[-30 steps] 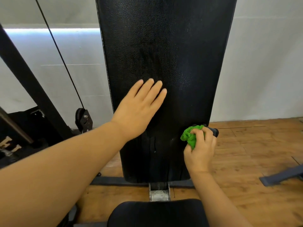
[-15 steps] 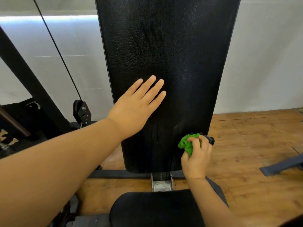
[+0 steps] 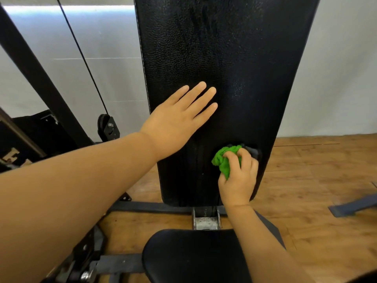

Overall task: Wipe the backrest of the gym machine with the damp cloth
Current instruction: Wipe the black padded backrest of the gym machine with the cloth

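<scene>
Left hand [image 3: 179, 121] flat on the backrest [image 3: 234, 58], right hand [image 3: 237, 178] clutching the green cloth [image 3: 223, 159] low down; the unwiped length runs upward.

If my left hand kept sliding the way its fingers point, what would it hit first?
The left hand lies flat on the backrest, fingers pointing up and to the right. Along that line there is only more bare black padding up to the frame's edge; nothing else shows in the way.

Left hand [image 3: 175, 121] flat on backrest [image 3: 234, 58]; right hand [image 3: 238, 180] around green cloth [image 3: 224, 160].
</scene>
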`<state>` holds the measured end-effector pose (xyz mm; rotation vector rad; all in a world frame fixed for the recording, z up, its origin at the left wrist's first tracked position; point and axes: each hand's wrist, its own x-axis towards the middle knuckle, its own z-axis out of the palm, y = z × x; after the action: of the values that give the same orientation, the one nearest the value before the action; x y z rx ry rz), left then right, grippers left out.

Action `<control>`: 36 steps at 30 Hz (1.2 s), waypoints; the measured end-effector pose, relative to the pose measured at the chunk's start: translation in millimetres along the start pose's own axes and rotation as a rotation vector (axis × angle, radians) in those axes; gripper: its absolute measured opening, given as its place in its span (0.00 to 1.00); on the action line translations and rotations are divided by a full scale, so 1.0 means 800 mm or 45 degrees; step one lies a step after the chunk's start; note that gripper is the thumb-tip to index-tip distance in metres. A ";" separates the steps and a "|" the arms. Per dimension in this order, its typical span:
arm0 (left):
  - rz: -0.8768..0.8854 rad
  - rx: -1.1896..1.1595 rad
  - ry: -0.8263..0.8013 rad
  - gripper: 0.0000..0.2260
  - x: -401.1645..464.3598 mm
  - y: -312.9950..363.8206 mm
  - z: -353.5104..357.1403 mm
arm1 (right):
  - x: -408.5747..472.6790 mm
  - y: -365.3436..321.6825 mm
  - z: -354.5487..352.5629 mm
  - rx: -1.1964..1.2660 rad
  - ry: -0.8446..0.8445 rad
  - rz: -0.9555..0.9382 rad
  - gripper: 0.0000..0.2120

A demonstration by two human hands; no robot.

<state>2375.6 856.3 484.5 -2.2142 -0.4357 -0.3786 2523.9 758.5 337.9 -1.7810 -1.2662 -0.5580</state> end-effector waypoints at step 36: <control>0.162 -0.607 0.003 0.19 0.005 -0.068 -0.010 | -0.012 -0.067 0.016 0.080 -0.156 -0.136 0.15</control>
<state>2354.8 883.1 527.8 -2.6861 -0.2140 -0.4516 2469.4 770.9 344.5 -1.7244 -1.4542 -0.4688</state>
